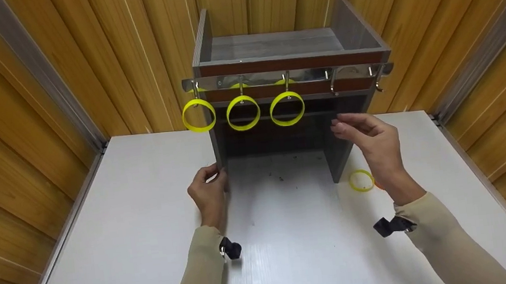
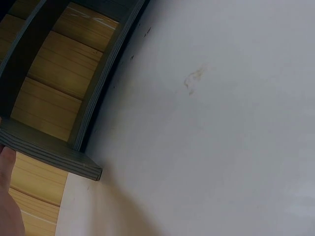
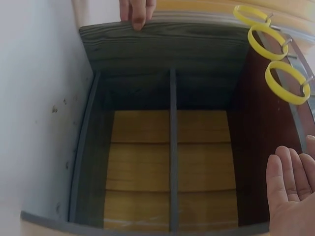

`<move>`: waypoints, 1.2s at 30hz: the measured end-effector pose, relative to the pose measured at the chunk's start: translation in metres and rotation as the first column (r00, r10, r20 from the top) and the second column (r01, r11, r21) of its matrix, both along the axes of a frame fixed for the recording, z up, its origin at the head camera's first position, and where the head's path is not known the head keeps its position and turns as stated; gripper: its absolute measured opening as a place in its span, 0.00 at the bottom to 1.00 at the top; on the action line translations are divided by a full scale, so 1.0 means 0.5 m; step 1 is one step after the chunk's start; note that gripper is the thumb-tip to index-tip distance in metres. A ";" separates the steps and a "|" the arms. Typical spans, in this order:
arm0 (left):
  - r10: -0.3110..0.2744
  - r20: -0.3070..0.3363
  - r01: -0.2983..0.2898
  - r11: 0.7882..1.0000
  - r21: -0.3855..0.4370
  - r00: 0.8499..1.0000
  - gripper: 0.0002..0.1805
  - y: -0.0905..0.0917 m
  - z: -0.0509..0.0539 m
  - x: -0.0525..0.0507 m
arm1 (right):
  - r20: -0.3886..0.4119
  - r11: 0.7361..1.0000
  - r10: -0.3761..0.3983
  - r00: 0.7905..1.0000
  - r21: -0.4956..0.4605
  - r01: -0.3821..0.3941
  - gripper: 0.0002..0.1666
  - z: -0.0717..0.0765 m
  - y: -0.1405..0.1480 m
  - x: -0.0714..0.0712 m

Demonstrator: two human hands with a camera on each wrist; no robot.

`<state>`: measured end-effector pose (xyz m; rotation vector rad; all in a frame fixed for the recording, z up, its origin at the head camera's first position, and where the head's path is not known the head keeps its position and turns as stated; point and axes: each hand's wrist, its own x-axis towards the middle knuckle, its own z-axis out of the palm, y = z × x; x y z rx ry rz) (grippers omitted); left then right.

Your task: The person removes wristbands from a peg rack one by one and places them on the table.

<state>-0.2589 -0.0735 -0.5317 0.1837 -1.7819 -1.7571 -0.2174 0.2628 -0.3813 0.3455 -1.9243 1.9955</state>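
Observation:
A grey wooden shelf unit [image 1: 339, 146] stands on the white table, with a metal hook rail [image 1: 312, 74] across its upper front. One yellow ring [image 1: 200, 128] hangs from the leftmost hook; a second yellow ring [image 1: 245, 127] and a third yellow ring [image 1: 289, 122] hang beside it. The two right hooks [image 1: 332, 87] carry no ring. My left hand [image 1: 208, 192] grips the front edge of the unit's left side panel [image 3: 197, 44], thumb and fingers on either side. Below the right hooks, my right hand [image 1: 377, 144] is raised with loosely bent fingers and nothing in it.
Another yellow ring [image 1: 362, 190] lies on the table [image 1: 157, 219] right of the unit. Beside it, an orange thing [image 1: 379, 185] is mostly hidden by my right wrist. Small dark specks dot the tabletop inside the unit. Wood-look panels [image 1: 162, 52] enclose the back and sides.

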 end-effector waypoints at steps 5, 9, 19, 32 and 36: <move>-0.005 0.022 0.005 1.000 -0.019 1.000 0.09 0.000 0.002 0.001 | -0.022 0.999 0.034 0.999 -0.007 -0.034 0.18 0.013 -0.026 -0.007; 0.004 0.024 -0.004 1.000 -0.024 1.000 0.09 0.000 0.001 0.000 | -0.039 0.999 0.049 0.998 -0.006 -0.050 0.17 0.019 -0.046 -0.014; 0.009 0.033 -0.009 1.000 0.001 0.999 0.10 0.000 0.002 -0.001 | -0.014 0.997 0.081 0.997 0.006 -0.081 0.19 0.021 -0.085 -0.028; -0.007 0.020 0.007 1.000 0.020 1.000 0.10 0.001 -0.001 0.000 | -0.023 0.996 0.083 0.996 0.019 -0.083 0.21 0.027 -0.124 -0.042; -0.009 0.023 0.008 1.000 0.020 1.000 0.09 0.000 -0.002 0.000 | -0.031 0.996 0.083 0.996 0.012 -0.083 0.18 0.029 -0.128 -0.044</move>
